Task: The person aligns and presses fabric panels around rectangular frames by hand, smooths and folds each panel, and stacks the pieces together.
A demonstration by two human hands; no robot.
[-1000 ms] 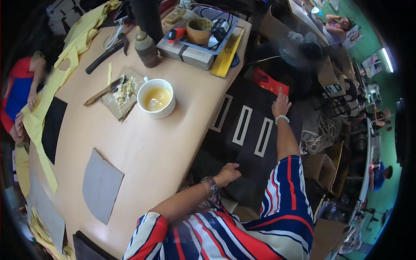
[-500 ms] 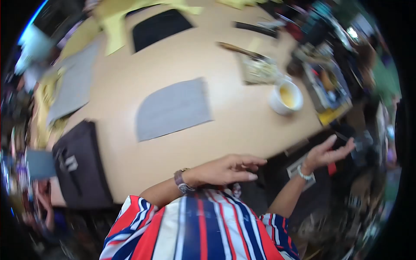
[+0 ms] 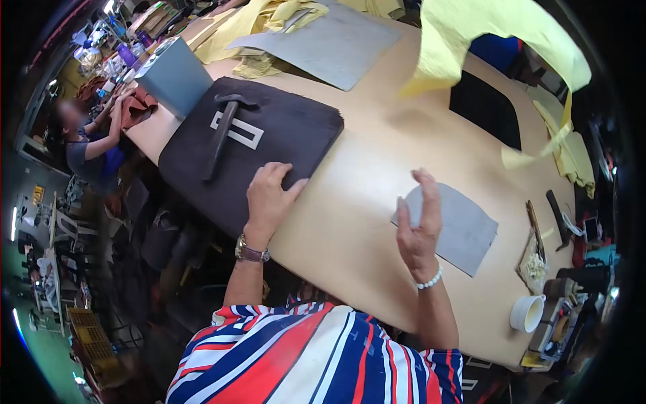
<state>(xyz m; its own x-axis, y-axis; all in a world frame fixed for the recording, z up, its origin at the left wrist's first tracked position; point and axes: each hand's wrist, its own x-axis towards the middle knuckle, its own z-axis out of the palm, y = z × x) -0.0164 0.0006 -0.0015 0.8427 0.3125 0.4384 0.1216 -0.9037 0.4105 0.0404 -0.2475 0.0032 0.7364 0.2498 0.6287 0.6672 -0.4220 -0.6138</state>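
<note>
My left hand (image 3: pixel 269 198), fingers spread, is at the near right edge of a thick dark slab (image 3: pixel 282 121); whether it presses on it I cannot tell. A hammer (image 3: pixel 221 138) lies on that slab, beside a white rectangular mark. My right hand (image 3: pixel 420 232) is raised over the table with thumb and fingers apart and nothing between them. Just behind it, a grey cut piece (image 3: pixel 461 225) with one rounded side lies flat. At the upper right a pale yellow cut-out sheet (image 3: pixel 501 20) hangs in the air, touched by neither hand.
A large grey sheet (image 3: pixel 336 47) and yellow pieces (image 3: pixel 232 34) lie at the far side. A blue-grey tin (image 3: pixel 175 77) stands behind the slab. To the right are a black piece (image 3: pixel 486 108), a brush (image 3: pixel 533 225) and a white cup (image 3: pixel 526 314). A person (image 3: pixel 91 138) works at the left.
My view has swung left, bringing the slab and hammer closer. My left hand has come to the slab, and my right hand over the table. The yellow sheet is now in the air.
</note>
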